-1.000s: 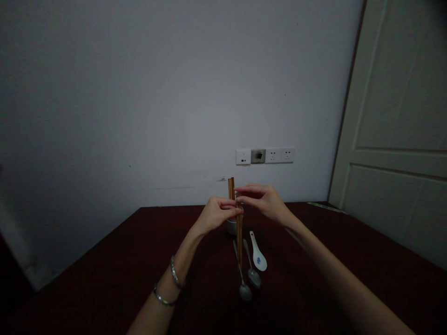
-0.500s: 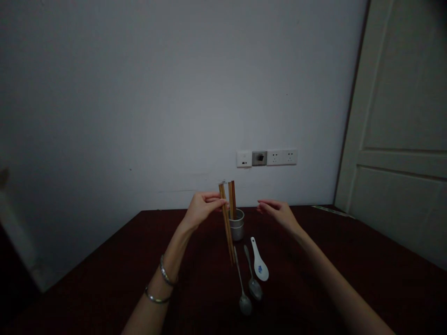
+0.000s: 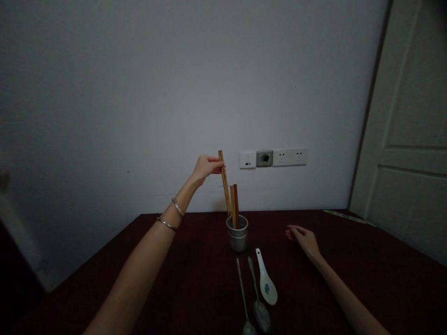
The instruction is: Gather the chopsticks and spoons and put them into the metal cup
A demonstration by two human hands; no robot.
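Note:
Pinched near their top ends, a pair of light wooden chopsticks (image 3: 224, 181) is held by my left hand (image 3: 209, 168). Their lower ends reach the rim of a grey metal cup (image 3: 238, 241); whether they are inside it I cannot tell. Other chopsticks (image 3: 236, 204), some light and some reddish, stand upright in the cup. My right hand (image 3: 303, 239) hovers or rests to the right of the cup, fingers curled together with nothing visible in them. In front of the cup lie a white ceramic spoon (image 3: 268, 289) with a blue mark and two metal spoons (image 3: 261, 316).
The dark red table (image 3: 188, 279) meets a pale wall carrying a row of sockets (image 3: 289, 157) and a switch (image 3: 264, 158). A light panelled door (image 3: 415, 130) stands on the right. A flat strip (image 3: 349, 217) lies at the table's back right edge.
My left hand has risen with the chopsticks, bringing their lower ends from in front of the cup up to its rim. My right hand has drawn away rightward and down. The view has shifted slightly.

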